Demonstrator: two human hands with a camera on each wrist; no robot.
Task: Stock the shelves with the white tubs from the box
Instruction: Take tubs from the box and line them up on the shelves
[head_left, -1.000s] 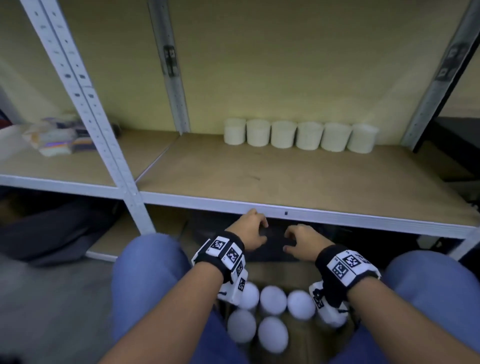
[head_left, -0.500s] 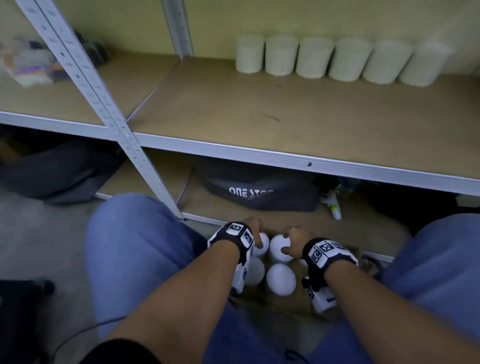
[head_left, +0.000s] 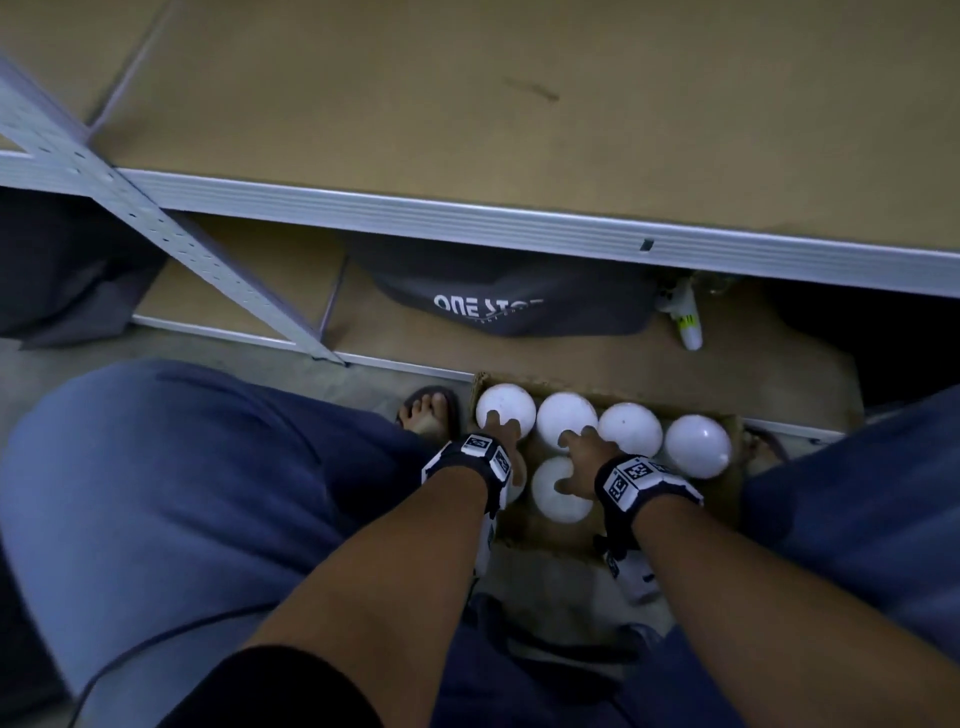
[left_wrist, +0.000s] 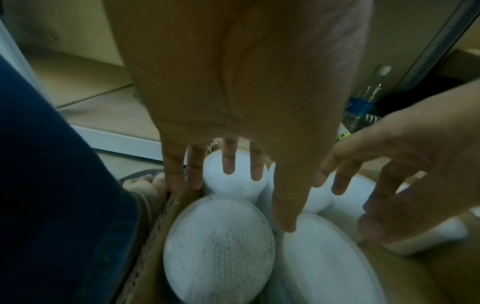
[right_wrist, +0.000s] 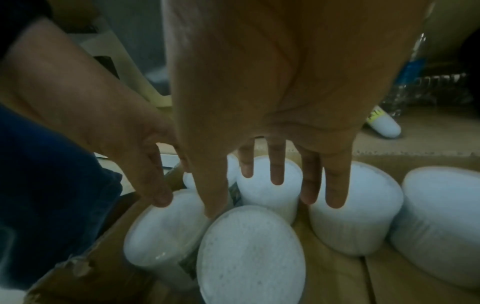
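- Six white tubs show in the cardboard box (head_left: 724, 512), all upright with their round lids up: four in a row along the box's far edge and two nearer the person at its left side.
- Far row in the head view, left to right: far-left tub (head_left: 511, 402), second tub (head_left: 563, 413), third tub (head_left: 631, 427), fourth tub (head_left: 697, 446) at the box's right edge.
- Near pair: front-left tub (left_wrist: 219, 248), mostly hidden under the wristband in the head view, and front-middle tub (head_left: 558, 499) just beside it.
- The left hand (head_left: 503, 434) reaches down over the far-left tub with fingers (left_wrist: 230, 162) straight and spread; two cross its lid and the outer ones drop along the box's left wall. It holds nothing, and whether the fingertips touch the lid I cannot tell.
- The right hand (head_left: 582, 460) is spread wide over the second tub, fingers (right_wrist: 276, 170) straight, thumb hanging between that tub and the front-middle one; it grips nothing.
- One wooden shelf board (head_left: 519, 104) with a metal front rail fills the top of the head view.
- On the lower shelf, beyond the box's far edge: one dark bag (head_left: 519, 301) printed "ONE STO…" and one plastic bottle (head_left: 687, 319) lying beside it.
- One sandalled foot (head_left: 428, 413) stands just outside the box's far-left corner.
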